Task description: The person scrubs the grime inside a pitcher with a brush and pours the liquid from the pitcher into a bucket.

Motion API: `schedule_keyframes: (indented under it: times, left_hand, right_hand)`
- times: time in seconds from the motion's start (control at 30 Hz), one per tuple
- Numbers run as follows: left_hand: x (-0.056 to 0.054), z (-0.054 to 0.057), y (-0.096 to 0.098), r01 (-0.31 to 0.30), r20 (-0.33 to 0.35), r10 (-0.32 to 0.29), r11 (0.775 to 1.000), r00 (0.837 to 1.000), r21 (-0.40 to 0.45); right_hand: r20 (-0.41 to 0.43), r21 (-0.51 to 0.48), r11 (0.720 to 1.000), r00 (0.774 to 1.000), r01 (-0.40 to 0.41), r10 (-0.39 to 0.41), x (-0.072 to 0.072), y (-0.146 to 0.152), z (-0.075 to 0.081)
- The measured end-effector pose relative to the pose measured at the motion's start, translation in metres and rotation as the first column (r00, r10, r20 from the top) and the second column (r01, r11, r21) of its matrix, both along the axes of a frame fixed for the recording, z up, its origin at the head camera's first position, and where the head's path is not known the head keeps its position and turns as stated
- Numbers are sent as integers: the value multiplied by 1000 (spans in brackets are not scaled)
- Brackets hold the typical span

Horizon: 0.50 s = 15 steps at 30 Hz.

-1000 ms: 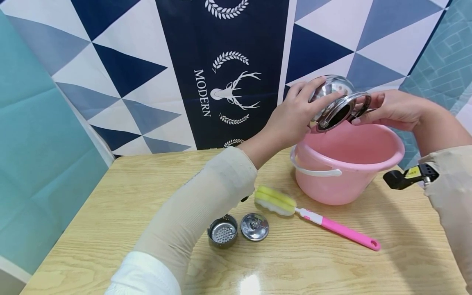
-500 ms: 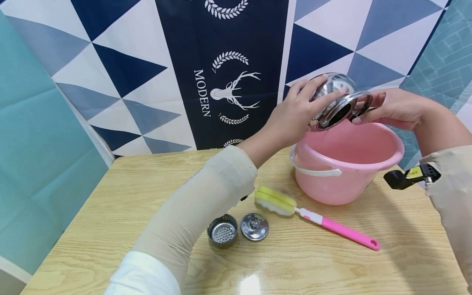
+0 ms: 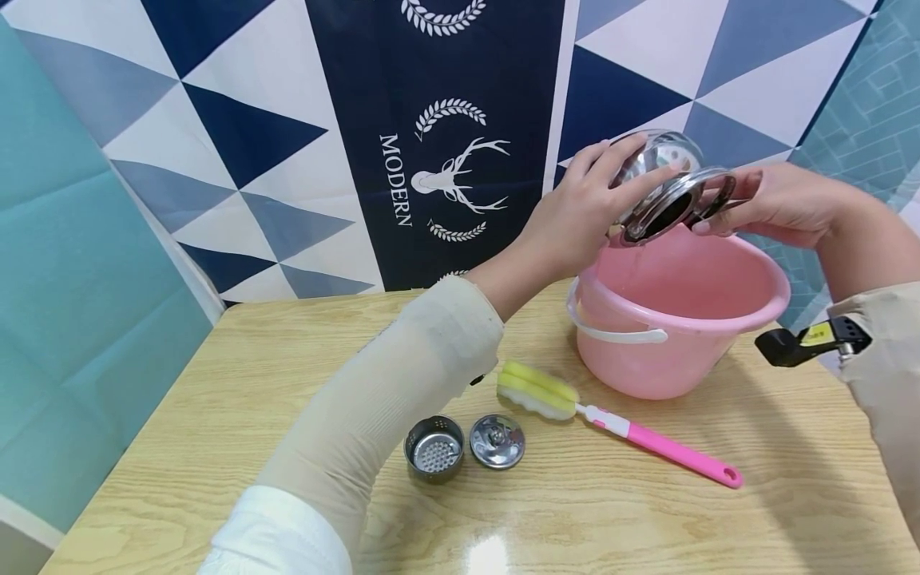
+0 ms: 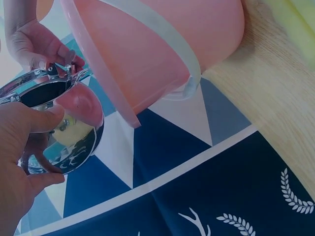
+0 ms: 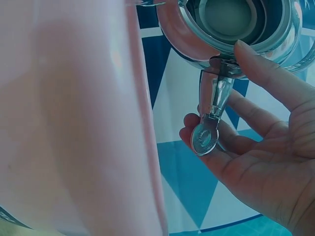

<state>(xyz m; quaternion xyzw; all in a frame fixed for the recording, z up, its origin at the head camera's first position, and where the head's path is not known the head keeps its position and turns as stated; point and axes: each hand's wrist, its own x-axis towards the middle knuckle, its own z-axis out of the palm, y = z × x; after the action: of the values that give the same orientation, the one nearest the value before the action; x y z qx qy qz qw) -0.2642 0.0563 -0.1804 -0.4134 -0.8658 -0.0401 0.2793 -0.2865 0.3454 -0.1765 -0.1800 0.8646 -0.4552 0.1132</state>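
Observation:
A shiny steel teapot is tilted over the pink bucket, with its uncovered mouth facing down toward the bucket. My left hand grips its round body from the left, thumb near the rim in the left wrist view. On the other side, my right hand holds the handle, with the thumb against the handle's base by the rim. A faint trickle of clear liquid seems to hang below the pot's lower edge. The right wrist view shows the pot's hollow inside.
A perforated steel tea strainer and a round metal lid lie on the wooden table. A sponge brush with a pink handle lies before the bucket. The bucket's white bail hangs down its front left side.
Both hands have lifted the teapot slightly, moving it up and a little to the right, and it stays tilted over the bucket. The things on the table have not moved.

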Motion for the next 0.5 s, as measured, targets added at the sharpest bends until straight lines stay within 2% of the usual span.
schedule_keyframes:
  times: [0.3,0.5]
  left_hand:
    - [0,4,1,-4,2,5,1000,1000,-6]
    - [0,5,2,-7,-4,7,1000,1000,-16]
  right_hand:
    - [-15,-8,998,998,66,-66,3,2,2]
    - [-20,-17,997,997,77,-77,4,2,2]
